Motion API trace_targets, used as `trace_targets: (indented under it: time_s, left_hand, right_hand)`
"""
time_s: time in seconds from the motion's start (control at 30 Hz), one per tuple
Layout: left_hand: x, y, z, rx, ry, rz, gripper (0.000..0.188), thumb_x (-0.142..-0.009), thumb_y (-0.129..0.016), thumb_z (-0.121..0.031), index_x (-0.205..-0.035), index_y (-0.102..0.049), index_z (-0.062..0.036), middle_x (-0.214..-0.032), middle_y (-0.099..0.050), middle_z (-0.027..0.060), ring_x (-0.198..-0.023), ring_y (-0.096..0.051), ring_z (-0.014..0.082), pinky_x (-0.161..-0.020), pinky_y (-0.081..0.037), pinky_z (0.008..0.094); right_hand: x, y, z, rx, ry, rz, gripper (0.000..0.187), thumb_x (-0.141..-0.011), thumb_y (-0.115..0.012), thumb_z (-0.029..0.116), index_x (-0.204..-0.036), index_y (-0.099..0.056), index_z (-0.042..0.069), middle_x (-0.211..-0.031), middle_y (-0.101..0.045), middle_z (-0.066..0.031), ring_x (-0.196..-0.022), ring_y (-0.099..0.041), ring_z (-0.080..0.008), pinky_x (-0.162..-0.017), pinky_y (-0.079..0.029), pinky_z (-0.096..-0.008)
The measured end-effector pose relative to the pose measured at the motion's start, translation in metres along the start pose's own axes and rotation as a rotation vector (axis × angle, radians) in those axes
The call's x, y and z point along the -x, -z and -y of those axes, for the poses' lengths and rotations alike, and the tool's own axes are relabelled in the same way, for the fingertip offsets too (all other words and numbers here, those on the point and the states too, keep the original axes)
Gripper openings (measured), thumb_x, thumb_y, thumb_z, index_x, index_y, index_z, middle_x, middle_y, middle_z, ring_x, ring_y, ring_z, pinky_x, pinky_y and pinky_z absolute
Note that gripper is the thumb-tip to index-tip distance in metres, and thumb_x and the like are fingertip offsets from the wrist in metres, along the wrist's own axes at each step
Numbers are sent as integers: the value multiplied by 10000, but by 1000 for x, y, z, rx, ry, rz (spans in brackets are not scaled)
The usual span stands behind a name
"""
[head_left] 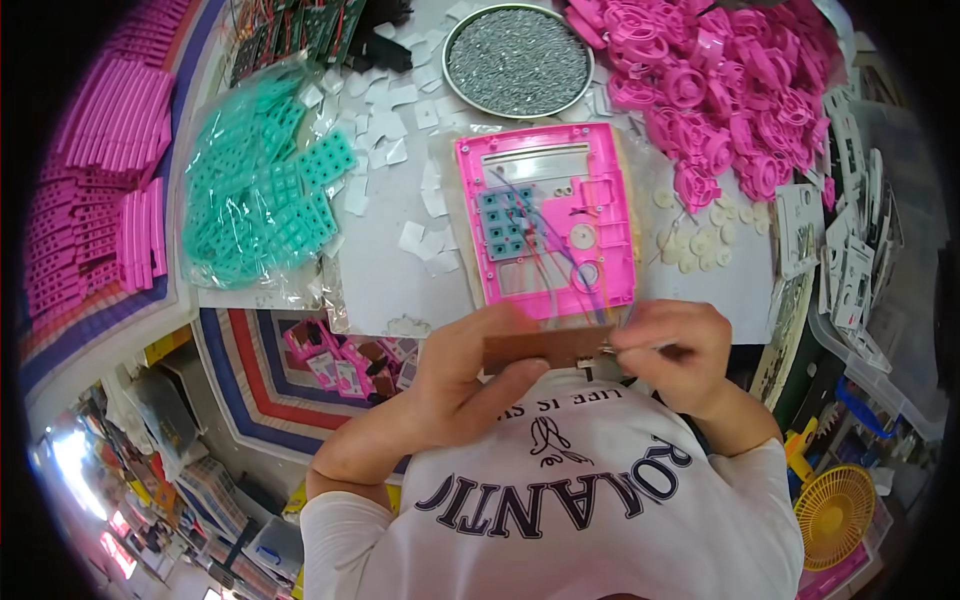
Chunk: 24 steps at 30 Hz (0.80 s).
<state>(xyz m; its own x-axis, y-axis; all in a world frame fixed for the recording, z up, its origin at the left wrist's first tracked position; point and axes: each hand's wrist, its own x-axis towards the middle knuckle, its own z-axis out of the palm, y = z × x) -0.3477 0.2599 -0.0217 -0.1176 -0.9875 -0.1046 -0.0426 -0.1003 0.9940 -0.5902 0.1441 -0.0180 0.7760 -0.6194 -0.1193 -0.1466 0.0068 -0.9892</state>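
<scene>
My left hand [450, 370] is closed round one end of a brown circuit board [535, 347], held on edge close to my chest, its thumb along the lower side. At the board's other end, the fingertips of my right hand [690, 350] are pinched together by a small metal part; what lies between them is too small to make out. Thin coloured wires [545, 265] run from the board area into a pink plastic housing [627, 215] lying open on the table. Inside the housing sit a blue-green rubber keypad [505, 240] and a round whitish disc [583, 236].
Beyond the housing stands a round tin of small screws [518, 60]. Pink plastic parts [700, 100] are heaped at the far right, near white discs [700, 245]. To the left lies a bag of green keypads [260, 190], with stacked pink strips [115, 120] further left. A yellow fan [835, 515] stands lower right.
</scene>
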Motion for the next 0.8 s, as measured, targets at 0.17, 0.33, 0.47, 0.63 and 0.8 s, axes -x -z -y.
trace_targets:
  time_s: [0.17,0.33,0.47,0.63,0.8]
  left_hand:
    - [-7,-3,9,-161,-312,28,241,-784,-742,69,-992,-633,15,-925,-652,169,-754,-659,337,-655,-546,366]
    - [0,-8,11,-26,-29,49,394,-899,-690,6,-1277,-580,-11,-994,-653,131,-788,-649,232,-688,-536,324]
    - [12,-8,13,598,278,6,804,-987,-572,8,-1629,-90,-54,-1342,-557,161,-913,-629,162,-814,-546,299]
    - [19,-10,17,650,250,-76,935,-969,-582,25,-1634,60,-111,-1493,-408,188,-964,-596,161,-880,-509,304]
    - [23,-14,26,476,153,-37,916,-944,-625,15,-1631,-24,-67,-1528,-387,182,-1102,-582,212,-1022,-449,388]
  right_hand:
    - [-37,27,7,300,334,163,213,-831,-795,124,-1008,-750,15,-784,-646,-82,-660,-606,-230,-620,-469,-322]
    - [-70,12,5,128,249,357,297,-870,-762,136,-1127,-712,-6,-907,-663,-105,-731,-625,-228,-673,-495,-330]
    - [-96,8,-1,-30,-15,150,330,-912,-709,61,-1217,-651,-52,-1136,-714,-140,-995,-677,-171,-849,-552,-314]
    - [-126,8,-15,85,35,217,347,-948,-656,27,-1283,-622,-54,-1119,-708,-104,-994,-662,-124,-846,-550,-272]
    - [-134,3,-9,483,106,189,354,-913,-689,70,-1252,-635,-18,-1039,-713,-171,-853,-709,-252,-761,-565,-334]
